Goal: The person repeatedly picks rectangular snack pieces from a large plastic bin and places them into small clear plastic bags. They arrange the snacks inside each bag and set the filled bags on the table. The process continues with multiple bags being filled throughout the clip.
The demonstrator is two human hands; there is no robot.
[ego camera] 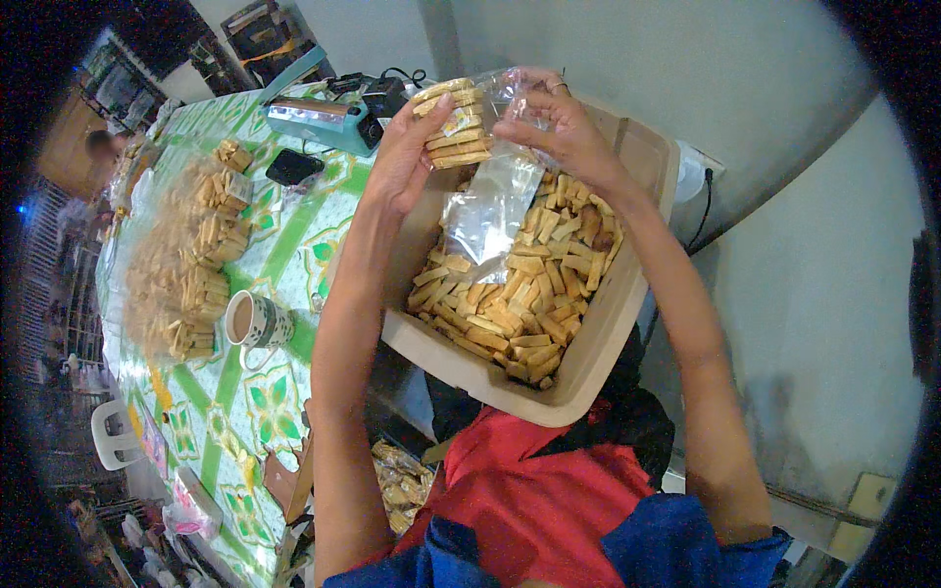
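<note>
My left hand [412, 140] grips a clear plastic bag filled with stacked biscuit sticks [457, 136], a small printed label showing on its front. At the bag's loose upper end [503, 88], my right hand [548, 121] pinches the clear plastic between thumb and fingers. Below both hands is a tan plastic tub [470, 393] holding many loose biscuit sticks [526, 294]. Flat, shiny clear plastic bags [489, 209] lie on top of those sticks, towards the tub's far left side.
Left of me, a table with a green-patterned cloth [272, 408] carries filled bags of sticks [195, 272], a mug of brown drink [257, 323], a black phone [294, 167] and a teal heat sealer [323, 121]. A wall [794, 294] stands to the right. More bagged sticks [403, 481] sit below the table.
</note>
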